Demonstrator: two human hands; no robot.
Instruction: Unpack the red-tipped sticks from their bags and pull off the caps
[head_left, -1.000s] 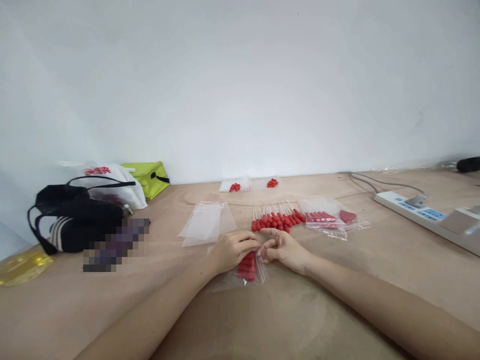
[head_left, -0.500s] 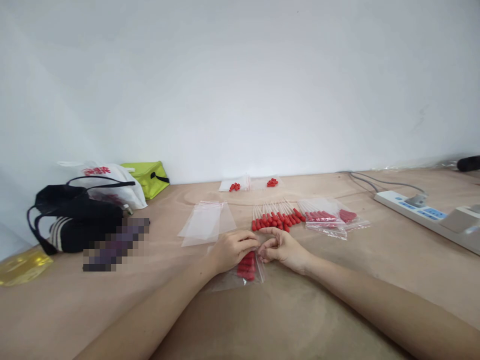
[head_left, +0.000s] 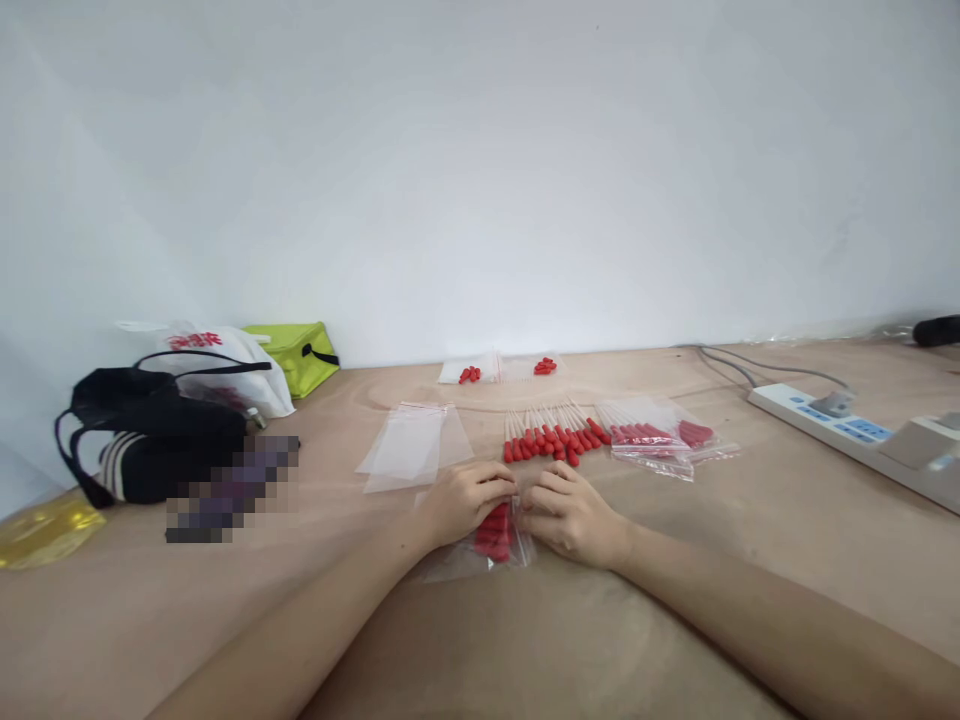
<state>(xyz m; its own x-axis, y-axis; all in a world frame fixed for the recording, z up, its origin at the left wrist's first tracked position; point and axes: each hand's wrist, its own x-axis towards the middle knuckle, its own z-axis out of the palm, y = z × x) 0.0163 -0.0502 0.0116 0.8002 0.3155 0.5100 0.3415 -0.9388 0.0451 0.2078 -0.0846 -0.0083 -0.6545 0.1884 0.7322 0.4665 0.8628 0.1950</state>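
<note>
A clear zip bag with several red-tipped sticks in it lies flat on the table in front of me. My left hand rests over its far left part, fingers bent and closed on the plastic. At the bag's right edge, by the zip strip, my right hand has its fingers curled in and pinching the edge; the fingertips are partly hidden. Just beyond my hands lies a row of loose pale sticks with red ends. Filled zip bags overlap to its right.
Flat clear bags lie left of the loose sticks. Farther back are small red pieces on plastic bags. A power strip with cables is at the right. A black bag and a green box-shaped bag stand at the left.
My right hand has turned over and curled its fingers, which were extended toward the loose sticks before. The bag's right edge has shifted slightly. My left hand stays nearly in place.
</note>
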